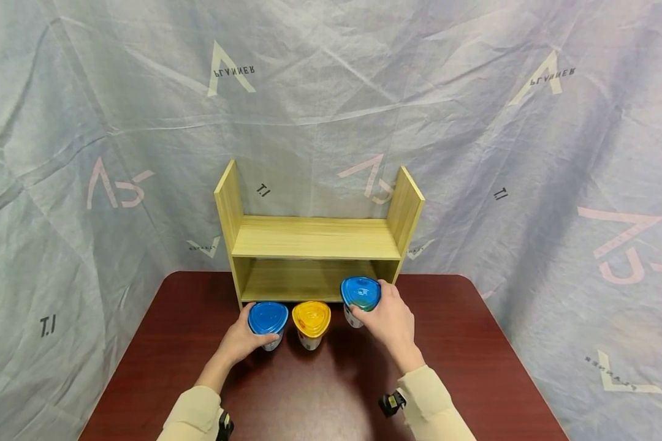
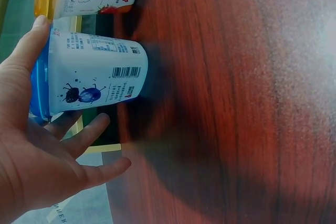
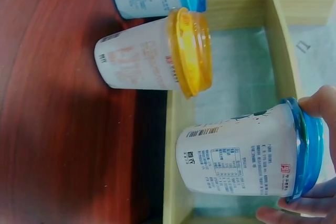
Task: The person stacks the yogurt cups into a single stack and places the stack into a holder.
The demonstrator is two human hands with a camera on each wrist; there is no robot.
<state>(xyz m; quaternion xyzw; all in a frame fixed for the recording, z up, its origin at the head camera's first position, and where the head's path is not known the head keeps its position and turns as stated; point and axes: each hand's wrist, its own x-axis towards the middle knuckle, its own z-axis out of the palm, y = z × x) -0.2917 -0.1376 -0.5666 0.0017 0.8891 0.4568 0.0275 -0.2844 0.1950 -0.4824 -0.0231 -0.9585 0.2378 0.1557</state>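
Observation:
My left hand point(image 1: 243, 338) holds a white yogurt cup with a blue lid point(image 1: 268, 318) at its rim, thumb on one side and fingers on the other. Berries are printed on that cup point(image 2: 94, 72), which stands on the table in front of the shelf. My right hand point(image 1: 390, 315) grips a second blue-lidded yogurt cup point(image 3: 236, 156) by the lid; it is raised off the table, at the front of the lower shelf compartment. Between the two, a yogurt cup with a yellow lid point(image 1: 311, 318) stands on the table, touched by neither hand.
A light wooden two-tier shelf point(image 1: 317, 237) stands at the back of the dark red table point(image 1: 320, 398), with upright side panels. Its lower compartment point(image 1: 292, 278) opens toward me. A grey printed cloth point(image 1: 320, 110) hangs behind and at both sides.

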